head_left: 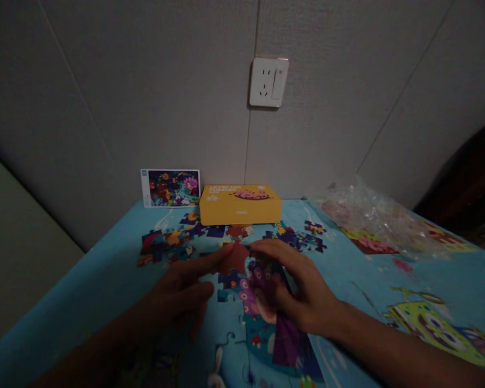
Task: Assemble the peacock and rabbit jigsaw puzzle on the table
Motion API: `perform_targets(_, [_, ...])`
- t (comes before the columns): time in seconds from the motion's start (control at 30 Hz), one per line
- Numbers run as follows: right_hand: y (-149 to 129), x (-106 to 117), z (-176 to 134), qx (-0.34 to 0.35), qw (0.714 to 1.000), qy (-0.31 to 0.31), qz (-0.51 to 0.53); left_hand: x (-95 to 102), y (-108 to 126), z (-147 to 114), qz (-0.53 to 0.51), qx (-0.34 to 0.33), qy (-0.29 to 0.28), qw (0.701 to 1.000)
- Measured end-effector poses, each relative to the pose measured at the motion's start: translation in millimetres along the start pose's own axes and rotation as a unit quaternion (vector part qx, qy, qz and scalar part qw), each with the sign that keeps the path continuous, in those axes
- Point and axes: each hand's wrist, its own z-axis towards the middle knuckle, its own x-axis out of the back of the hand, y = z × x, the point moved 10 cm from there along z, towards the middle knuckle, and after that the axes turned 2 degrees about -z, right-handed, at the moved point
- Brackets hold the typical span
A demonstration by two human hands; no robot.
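A partly joined jigsaw puzzle [262, 323] lies on the blue cloth in front of me, with a pink-and-purple creature on it. At its far edge is a reddish-brown puzzle piece [234, 261]. My left hand [181, 288] reaches in from the left, index fingertip touching that piece, thumb held apart. My right hand [303, 285] arches over the puzzle's right side. Its index fingertip is beside the brown piece's upper right corner, and its thumb is spread away over the purple part. Nothing shows gripped in either hand; some right fingers are hidden.
Loose puzzle pieces [167, 245] lie at the left, with more pieces [297, 237] at the right. A yellow puzzle box [240, 213] and a picture card [172, 188] stand by the wall. Crumpled clear plastic [372, 213] lies far right. A wall socket [269, 82] is above.
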Motion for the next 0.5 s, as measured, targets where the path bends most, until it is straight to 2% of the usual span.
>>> perform_targets(0.17, [-9.8,-10.8,1.3,0.048,0.996,-0.053,0.045,-1.0,2.0,-5.9,0.113,-0.016,0.014,0.993])
perform_targets(0.23, [-2.3,-8.2,1.1,0.029,0.999,-0.04,0.007,-5.3,0.1,-4.9,0.14,-0.012,0.009,0.99])
perform_targets(0.3, [15.7,-1.3,0.0,-0.024,0.997,-0.023,-0.07,-1.4,1.3,-1.5,0.178,-0.01,0.033,0.983])
perform_targets(0.33, [27.1,3.1,-1.2,-0.058,0.991,-0.018,-0.117,6.9,3.8,0.2,0.202,-0.009,0.066,0.977])
perform_targets(0.4, [49.9,11.2,-4.6,-0.127,0.971,-0.022,-0.202,38.6,14.9,-0.9,0.263,-0.011,0.182,0.948])
perform_targets(0.43, [59.8,14.2,-6.7,-0.156,0.959,-0.031,-0.235,59.4,23.0,-5.6,0.303,-0.01,0.252,0.919])
perform_targets(0.5, [74.2,16.0,-10.4,-0.193,0.94,-0.057,-0.275,99.7,42.0,-21.6,0.407,-0.005,0.383,0.829])
